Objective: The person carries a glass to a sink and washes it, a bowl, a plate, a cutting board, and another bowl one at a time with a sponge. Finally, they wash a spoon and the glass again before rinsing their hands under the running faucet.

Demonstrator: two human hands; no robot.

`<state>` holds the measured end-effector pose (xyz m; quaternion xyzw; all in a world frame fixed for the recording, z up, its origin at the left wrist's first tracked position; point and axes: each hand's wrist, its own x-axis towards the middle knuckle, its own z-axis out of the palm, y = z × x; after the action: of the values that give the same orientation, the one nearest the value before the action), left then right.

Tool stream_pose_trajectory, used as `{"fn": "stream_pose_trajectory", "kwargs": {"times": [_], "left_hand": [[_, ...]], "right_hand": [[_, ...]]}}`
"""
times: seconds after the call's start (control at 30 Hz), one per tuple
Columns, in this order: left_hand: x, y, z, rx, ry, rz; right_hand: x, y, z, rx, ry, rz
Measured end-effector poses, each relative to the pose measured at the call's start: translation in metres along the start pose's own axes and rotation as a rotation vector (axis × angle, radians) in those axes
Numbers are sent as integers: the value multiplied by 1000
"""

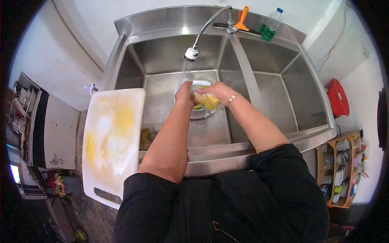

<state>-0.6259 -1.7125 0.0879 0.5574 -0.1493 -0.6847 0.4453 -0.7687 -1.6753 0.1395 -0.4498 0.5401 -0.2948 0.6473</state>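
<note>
Sink (271, 101): semi-gloss mtl; cutting bd (113, 137): smooth plas.; tap neck (208, 22): shiny ribbed mtl; sleeve (287, 172): matt cloth.

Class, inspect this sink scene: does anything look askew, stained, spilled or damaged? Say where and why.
The white cutting board looks odd: it covers the sink's near left corner, juts past the front edge and has yellow stains. Brownish residue shows beside it.

Around a double sink (247, 77)

A dish (198, 83) lies in the left basin (160, 107), beneath the left hand (184, 93) and right hand (217, 92); the tap (191, 53) stands behind. A scraper (242, 19) and bottle (272, 26) stand on the rear ledge (174, 32). The cutting board (112, 141) lies left, the tub (336, 97) and shelf (340, 170) right.
</note>
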Motion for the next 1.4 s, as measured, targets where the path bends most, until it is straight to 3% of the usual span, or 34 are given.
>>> {"fn": "stream_pose_trajectory", "kwargs": {"times": [0.07,0.17,0.2,0.27,0.37,0.43,0.53,0.63,0.73,0.83,0.93,1.03,1.07,1.17,1.27,1.37,1.4], "left_hand": [[20,3,-1,102,25,206],[16,13,-8,-354,-184,-17],[-5,27,-14,-282,-292,-99],[18,16,-21,-160,-308,-144],[15,11,-19,-62,-205,-207],[34,8,-26,-65,-205,-204],[8,18,-24,-187,-403,-48],[-3,22,-18,-139,-475,-94],[14,7,-20,13,-222,-200],[25,7,-22,5,-195,-174],[20,14,-25,-48,-402,-123],[34,0,-29,91,-349,-194],[35,-2,-28,135,-319,-238],[28,4,-26,53,-294,-249],[20,10,-23,7,-304,-131],[66,-6,-40,151,-259,-305],[56,-7,-37,197,-235,-296]], "right_hand": [[11,2,19,339,61,32],[12,14,53,145,91,-261],[-10,0,73,-452,355,-325],[-18,12,76,-1128,318,-515],[3,37,72,-1333,329,-602],[18,38,81,-1071,339,-371],[32,30,76,-121,256,-259],[-3,30,81,-1178,417,-652],[13,47,64,-1279,330,-821],[15,29,77,-920,241,-322],[16,21,77,-551,297,-291],[10,56,67,-1352,371,-884],[20,66,64,-1333,340,-835],[7,27,75,-1150,193,-225],[22,21,74,-46,227,-85],[25,61,62,-1350,324,-797],[24,57,57,-1322,242,-702]]}}
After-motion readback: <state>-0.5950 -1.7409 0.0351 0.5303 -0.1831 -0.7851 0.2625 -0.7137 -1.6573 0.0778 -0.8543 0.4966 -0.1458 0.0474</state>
